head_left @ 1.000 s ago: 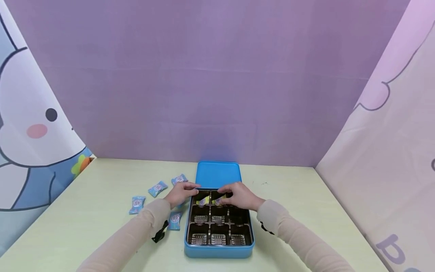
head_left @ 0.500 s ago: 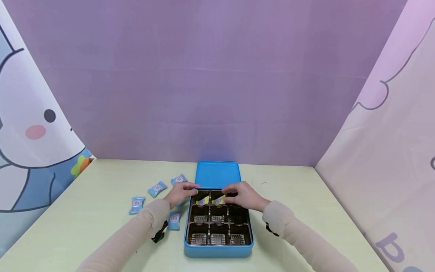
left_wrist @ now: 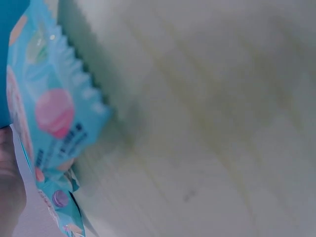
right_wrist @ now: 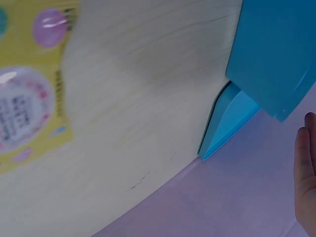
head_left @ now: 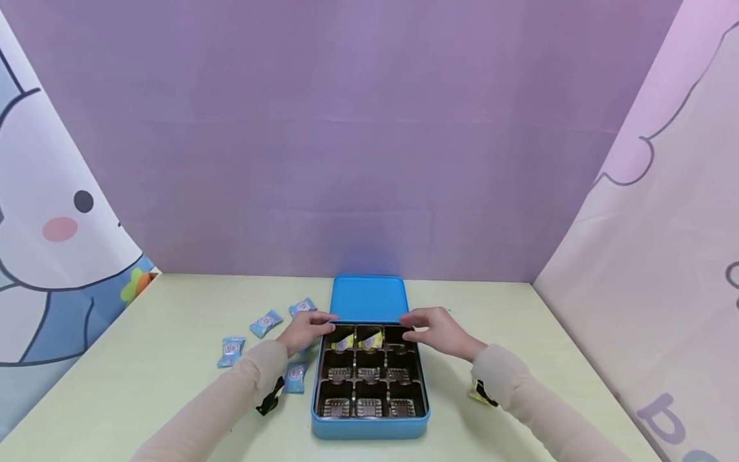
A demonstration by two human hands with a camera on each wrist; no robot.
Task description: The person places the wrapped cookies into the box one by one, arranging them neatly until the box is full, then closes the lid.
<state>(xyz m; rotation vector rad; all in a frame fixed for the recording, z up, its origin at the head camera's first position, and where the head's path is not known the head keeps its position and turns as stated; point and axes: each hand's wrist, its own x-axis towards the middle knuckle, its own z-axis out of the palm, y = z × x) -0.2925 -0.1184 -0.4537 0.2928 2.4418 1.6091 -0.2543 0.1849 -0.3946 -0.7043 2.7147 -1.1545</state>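
The blue tin [head_left: 369,428] holds a dark tray [head_left: 383,389] with rows of compartments. Yellow wrapped candies sit in its back-left compartment, one candy [head_left: 343,342], and back-middle compartment, another candy [head_left: 371,341]. My left hand [head_left: 304,331] rests at the tin's back-left corner, fingers stretched over the rim. At the back-right corner is my right hand [head_left: 440,330], fingers extended, with nothing seen between them; contact with the rim is unclear. In the right wrist view, that hand's straight fingers [right_wrist: 302,154] show at the right edge, near the tin [right_wrist: 274,54].
Several blue wrapped candies, among them a candy [head_left: 232,351] and a nearer candy [head_left: 296,377], lie left of the tin. A yellow candy [head_left: 479,392] lies partly under my right wrist. The tin's blue lid [head_left: 369,298] stands open behind it.
My right hand has let go of the yellow candy in the back-middle compartment and moved right to the tin's back-right corner. My left hand has stayed in place.
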